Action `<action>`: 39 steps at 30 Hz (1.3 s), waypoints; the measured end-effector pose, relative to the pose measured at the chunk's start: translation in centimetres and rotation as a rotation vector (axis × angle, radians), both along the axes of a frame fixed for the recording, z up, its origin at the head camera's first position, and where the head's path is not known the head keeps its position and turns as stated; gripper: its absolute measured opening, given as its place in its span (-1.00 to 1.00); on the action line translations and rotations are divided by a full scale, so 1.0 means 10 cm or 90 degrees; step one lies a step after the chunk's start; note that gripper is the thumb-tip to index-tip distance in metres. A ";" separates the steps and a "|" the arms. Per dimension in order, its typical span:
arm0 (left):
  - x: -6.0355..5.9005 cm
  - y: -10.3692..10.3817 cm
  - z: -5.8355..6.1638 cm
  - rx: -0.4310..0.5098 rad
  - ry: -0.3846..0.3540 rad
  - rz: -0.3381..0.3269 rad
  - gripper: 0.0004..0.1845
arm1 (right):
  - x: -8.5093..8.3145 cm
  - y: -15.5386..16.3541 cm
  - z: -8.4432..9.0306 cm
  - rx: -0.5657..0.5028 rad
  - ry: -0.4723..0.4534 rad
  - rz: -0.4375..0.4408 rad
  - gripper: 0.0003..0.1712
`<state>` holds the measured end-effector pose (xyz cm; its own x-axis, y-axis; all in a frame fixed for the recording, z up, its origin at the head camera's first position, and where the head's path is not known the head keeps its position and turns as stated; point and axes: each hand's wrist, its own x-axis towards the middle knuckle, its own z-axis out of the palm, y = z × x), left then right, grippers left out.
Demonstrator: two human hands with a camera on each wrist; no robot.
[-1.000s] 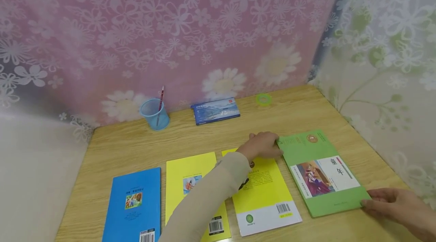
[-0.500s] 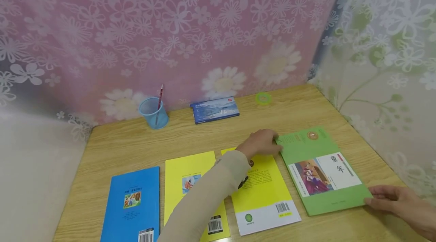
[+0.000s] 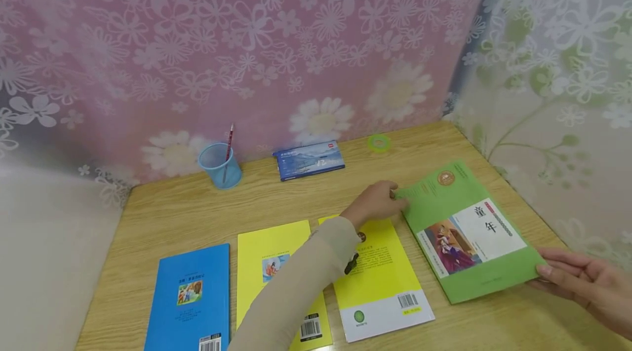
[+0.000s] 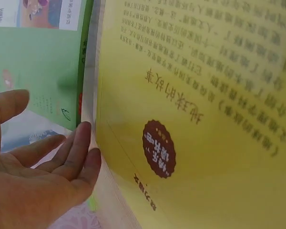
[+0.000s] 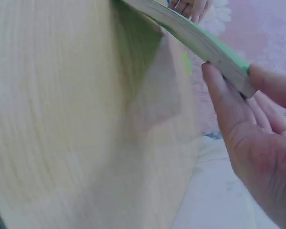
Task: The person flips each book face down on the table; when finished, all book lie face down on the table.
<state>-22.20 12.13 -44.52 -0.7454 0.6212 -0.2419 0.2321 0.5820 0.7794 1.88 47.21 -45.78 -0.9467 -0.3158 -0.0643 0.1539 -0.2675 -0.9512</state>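
Note:
A green book [image 3: 469,230] with a picture and large dark characters on its cover lies at the right end of a row of books. My right hand [image 3: 582,285] pinches its near right corner, thumb on the cover and fingers underneath. In the right wrist view the book's page edge [image 5: 200,40] slants up off the table, with its shadow below. My left hand [image 3: 373,203] is at the far left corner; in the left wrist view its fairly straight fingertips [image 4: 85,136] are right by the spine, with the thumb apart over the cover.
Left of the green book lie a yellow-and-white book [image 3: 375,269], another yellow book [image 3: 257,247] and a blue book [image 3: 190,307]. Along the back stand a blue mesh pen cup [image 3: 222,170] with a pencil [image 3: 229,145], a blue box [image 3: 311,160] and a green tape roll [image 3: 379,143].
The green book's right side has risen and its far end has swung up and away. My right hand has lifted with its corner; my left hand has shifted only slightly.

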 end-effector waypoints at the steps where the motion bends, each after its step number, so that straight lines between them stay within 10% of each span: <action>1: 0.00 0.00 0.01 0.012 -0.011 0.009 -0.30 | 0.00 -0.01 0.01 -0.001 0.025 -0.006 -0.28; 9: -0.05 0.00 0.11 0.109 -0.093 0.029 -0.18 | -0.01 -0.13 0.16 0.246 0.250 -0.128 -0.27; 18: -0.11 0.04 0.15 0.259 -0.210 0.045 -0.19 | 0.08 -0.30 0.34 0.639 0.295 -0.210 -0.52; 27: -0.18 0.01 0.18 0.346 -0.331 0.040 -0.24 | 0.08 -0.59 0.52 0.687 0.473 -0.127 -0.33; 39: -0.22 -0.09 0.20 0.281 -0.296 -0.009 -0.61 | 0.01 -0.76 0.44 0.553 0.603 0.054 -0.27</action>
